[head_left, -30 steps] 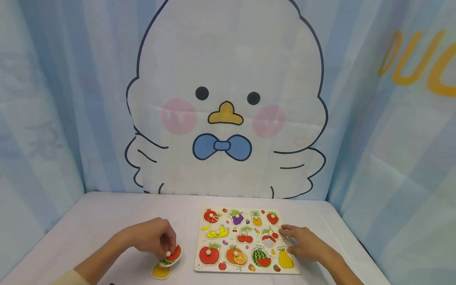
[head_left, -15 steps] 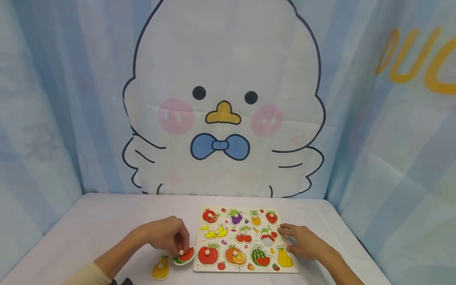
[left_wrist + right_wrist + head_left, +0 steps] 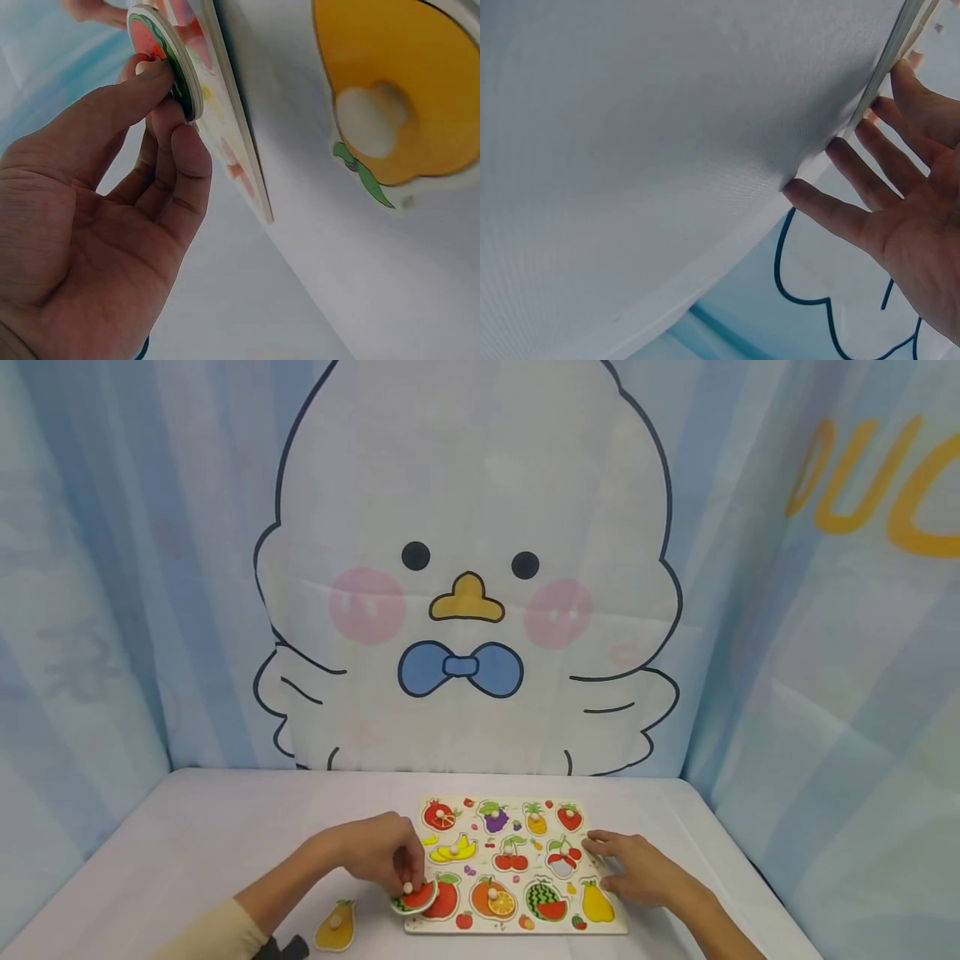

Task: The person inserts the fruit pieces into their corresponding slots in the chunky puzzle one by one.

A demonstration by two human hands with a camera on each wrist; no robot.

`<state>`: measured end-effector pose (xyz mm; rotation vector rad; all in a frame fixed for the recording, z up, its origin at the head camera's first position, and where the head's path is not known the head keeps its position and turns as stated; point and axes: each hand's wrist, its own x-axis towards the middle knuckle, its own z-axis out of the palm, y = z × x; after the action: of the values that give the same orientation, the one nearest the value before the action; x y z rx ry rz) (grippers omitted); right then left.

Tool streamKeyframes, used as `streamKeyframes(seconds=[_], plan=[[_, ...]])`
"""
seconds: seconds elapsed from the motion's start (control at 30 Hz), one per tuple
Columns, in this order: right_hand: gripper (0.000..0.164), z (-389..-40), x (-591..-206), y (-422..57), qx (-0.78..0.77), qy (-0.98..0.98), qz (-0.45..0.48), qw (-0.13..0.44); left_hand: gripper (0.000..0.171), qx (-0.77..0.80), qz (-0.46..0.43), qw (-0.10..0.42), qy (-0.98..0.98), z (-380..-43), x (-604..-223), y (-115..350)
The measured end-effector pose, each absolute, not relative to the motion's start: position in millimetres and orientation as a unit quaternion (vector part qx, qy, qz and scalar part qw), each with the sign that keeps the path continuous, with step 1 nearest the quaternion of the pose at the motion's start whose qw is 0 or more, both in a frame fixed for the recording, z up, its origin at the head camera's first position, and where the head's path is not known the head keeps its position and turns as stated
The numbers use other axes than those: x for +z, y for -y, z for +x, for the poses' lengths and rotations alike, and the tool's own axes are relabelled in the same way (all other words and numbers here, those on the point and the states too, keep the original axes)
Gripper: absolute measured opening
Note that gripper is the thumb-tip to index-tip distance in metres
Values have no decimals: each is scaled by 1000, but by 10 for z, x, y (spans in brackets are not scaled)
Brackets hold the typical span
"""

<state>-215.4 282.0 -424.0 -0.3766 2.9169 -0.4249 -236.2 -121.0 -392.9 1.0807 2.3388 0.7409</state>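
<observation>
My left hand (image 3: 382, 853) pinches a watermelon puzzle piece (image 3: 417, 897) by its small white knob. In the head view the piece hangs over the lower left corner of the fruit puzzle board (image 3: 517, 925), partly covering the apple (image 3: 446, 897). The left wrist view shows the piece (image 3: 181, 71) tilted, its edge visible between thumb and fingers. My right hand (image 3: 637, 870) rests spread at the board's right edge, fingertips touching it. On the board, a printed watermelon (image 3: 542, 900) and a printed pear (image 3: 597, 902) lie in the bottom row without knobs.
A pear puzzle piece (image 3: 334, 927) with a white knob lies on the white table (image 3: 225, 827), left of the board. A dark object (image 3: 283, 948) shows by the left sleeve. Curtains (image 3: 810, 710) and a duck backdrop (image 3: 465, 727) stand around the table.
My left hand has carried the watermelon piece rightward, from above the pear piece to over the board's lower left corner. The pear piece is now uncovered. My right hand stays at the board's edge.
</observation>
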Motion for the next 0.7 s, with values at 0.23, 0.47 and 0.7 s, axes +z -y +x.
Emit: streamKeyframes(seconds=[0.23, 0.47, 0.7], plan=[[55, -2147, -4234, -2815, -142, -978, -125, 87, 18, 263, 427, 215, -838, -2421, -3943, 1019], [56, -2173, -4263, -2839, -144, -978, -122, 93, 14, 245, 468, 200, -826, -2496, -3959, 727], [57, -2186, -4264, -2840, -143, -978, -125, 90, 15, 231, 484, 202, -820, -2534, -3939, 432]])
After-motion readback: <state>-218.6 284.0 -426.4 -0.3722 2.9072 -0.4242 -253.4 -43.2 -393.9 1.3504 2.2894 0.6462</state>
